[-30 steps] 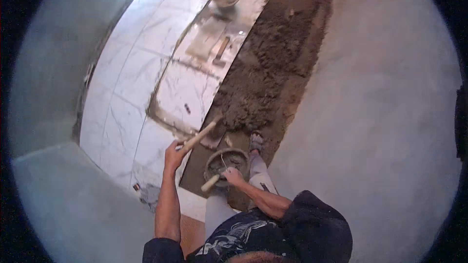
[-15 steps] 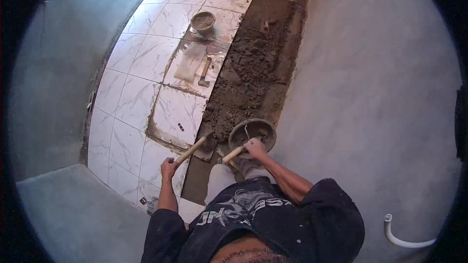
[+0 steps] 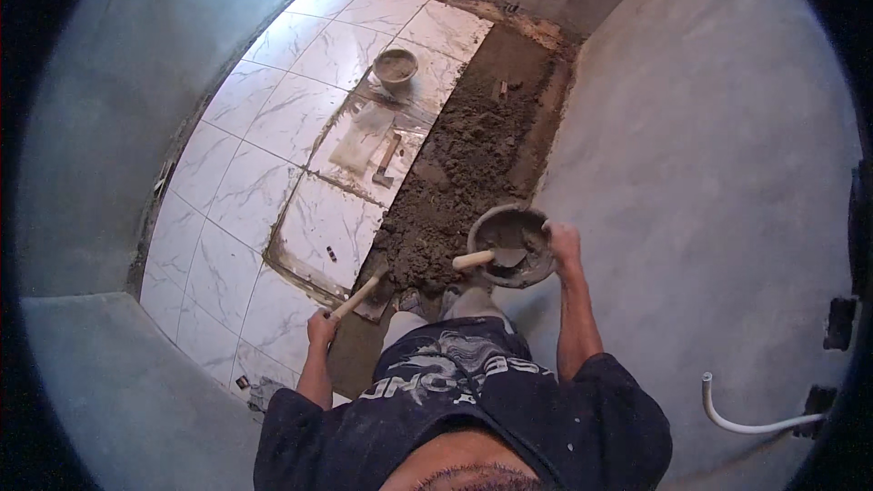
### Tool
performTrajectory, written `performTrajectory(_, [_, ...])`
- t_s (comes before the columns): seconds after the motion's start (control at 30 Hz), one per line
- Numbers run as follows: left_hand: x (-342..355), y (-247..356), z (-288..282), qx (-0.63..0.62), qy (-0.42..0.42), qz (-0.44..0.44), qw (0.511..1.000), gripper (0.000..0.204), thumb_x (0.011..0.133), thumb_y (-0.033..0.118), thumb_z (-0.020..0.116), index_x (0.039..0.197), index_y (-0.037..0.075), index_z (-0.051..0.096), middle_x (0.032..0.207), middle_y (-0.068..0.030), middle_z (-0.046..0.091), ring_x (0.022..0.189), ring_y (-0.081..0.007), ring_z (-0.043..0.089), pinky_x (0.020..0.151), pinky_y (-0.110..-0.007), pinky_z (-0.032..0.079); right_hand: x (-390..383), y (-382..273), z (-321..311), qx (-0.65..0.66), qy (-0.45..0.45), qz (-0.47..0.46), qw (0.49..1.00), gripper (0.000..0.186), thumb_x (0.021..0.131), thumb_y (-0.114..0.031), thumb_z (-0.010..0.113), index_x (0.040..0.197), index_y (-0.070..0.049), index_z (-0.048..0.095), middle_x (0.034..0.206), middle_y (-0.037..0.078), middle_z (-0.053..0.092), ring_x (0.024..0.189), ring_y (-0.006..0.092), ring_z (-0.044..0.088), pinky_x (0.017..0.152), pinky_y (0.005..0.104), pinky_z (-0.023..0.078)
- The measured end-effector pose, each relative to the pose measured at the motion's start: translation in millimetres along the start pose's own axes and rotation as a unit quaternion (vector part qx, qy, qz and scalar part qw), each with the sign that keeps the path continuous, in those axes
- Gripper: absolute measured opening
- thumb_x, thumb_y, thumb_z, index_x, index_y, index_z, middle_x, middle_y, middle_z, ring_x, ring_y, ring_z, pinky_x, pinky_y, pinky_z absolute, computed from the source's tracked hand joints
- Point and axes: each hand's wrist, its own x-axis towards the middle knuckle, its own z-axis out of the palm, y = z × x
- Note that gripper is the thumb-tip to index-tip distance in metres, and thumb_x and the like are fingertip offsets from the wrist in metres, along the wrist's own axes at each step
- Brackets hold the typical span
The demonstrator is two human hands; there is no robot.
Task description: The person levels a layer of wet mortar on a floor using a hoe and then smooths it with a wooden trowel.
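Note:
My left hand [image 3: 321, 326] is closed around the pale wooden handle [image 3: 358, 296] of a tool. Its far end meets the dark mortar by the tile edge, where its head is hard to make out. On the right, my right hand [image 3: 563, 243] grips the rim of a round mortar bucket [image 3: 537, 270], which tilts toward me by the right wall. Inside it rests a trowel [image 3: 509, 256], its wooden handle sticking out over the left rim. Loose, lumpy mortar [image 3: 443, 191] is spread just beyond my feet.
White marbled tiles [image 3: 300, 112] cover the floor on the left. On them stand a second bucket [image 3: 396, 82] of mortar and a hatchet-like hammer [image 3: 386, 164]. A grey wall [image 3: 691, 155] rises on the right, with a white pipe [image 3: 741, 426] poking out.
My right hand has let go of the trowel, which now lies in the bucket, and has taken the bucket's right rim. The bucket has shifted right. My left hand keeps its wooden handle.

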Motion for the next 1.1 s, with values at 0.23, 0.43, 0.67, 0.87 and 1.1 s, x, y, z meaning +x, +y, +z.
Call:
performTrajectory(0.23, [-1.6,2.7,4.7,0.017,-0.029,-0.032,0.999,0.039,0.066,0.036,0.064,0.086,0.003,0.061,0.083,-0.0173,0.063,0.081,-0.0337,0.059,0.07,-0.041,0.046,74.2,-21.1,-59.2,0.245,0.073,0.235,0.938,0.018,0.075,-0.022,0.051,0.068,-0.008,0.06,0.056,0.0,0.047,0.046,0.0121,0.041,0.046,0.0293,0.038])
performTrajectory(0.43, [-38.9,-13.6,47.5,0.067,0.039,-0.056,0.995,0.046,0.063,0.025,0.063,0.102,0.001,0.054,0.097,-0.0237,0.057,0.094,-0.0376,0.053,0.08,-0.043,0.043,158.3,111.7,12.0,0.029,0.036,0.063,0.997,0.024,0.073,-0.023,0.055,0.063,-0.001,0.057,0.053,0.011,0.047,0.052,0.016,0.045,0.053,0.035,0.038])
performTrajectory(0.67, [-47.0,52.6,102.0,-0.087,-0.109,-0.059,0.988,0.045,0.074,0.025,0.062,0.109,-0.001,0.053,0.107,-0.0175,0.056,0.097,-0.028,0.053,0.085,-0.037,0.041,257.4,151.5,42.0,0.164,-0.084,0.23,0.956,0.03,0.073,-0.026,0.055,0.073,0.003,0.06,0.066,0.018,0.058,0.065,0.0245,0.058,0.062,0.0373,0.043])
performTrajectory(0.87, [25.6,313.0,88.3,-0.221,-0.083,-0.158,0.959,0.042,0.077,0.025,0.061,0.11,-0.001,0.053,0.104,-0.0135,0.057,0.096,-0.0228,0.053,0.082,-0.033,0.042,330.9,192.2,32.4,0.176,-0.083,0.237,0.952,0.035,0.074,-0.031,0.053,0.07,0.004,0.055,0.065,0.018,0.055,0.063,0.0289,0.055,0.059,0.0437,0.038])
performTrajectory(1.1, [167.4,537.7,10.1,-0.337,-0.052,-0.027,0.94,0.041,0.082,0.022,0.056,0.115,-0.001,0.048,0.095,-0.0097,0.058,0.087,-0.0179,0.054,0.078,-0.026,0.042,416.2,233.4,5.5,0.061,-0.123,0.217,0.967,0.034,0.076,-0.03,0.052,0.072,0.002,0.059,0.07,0.019,0.058,0.065,0.0279,0.057,0.061,0.0379,0.042])
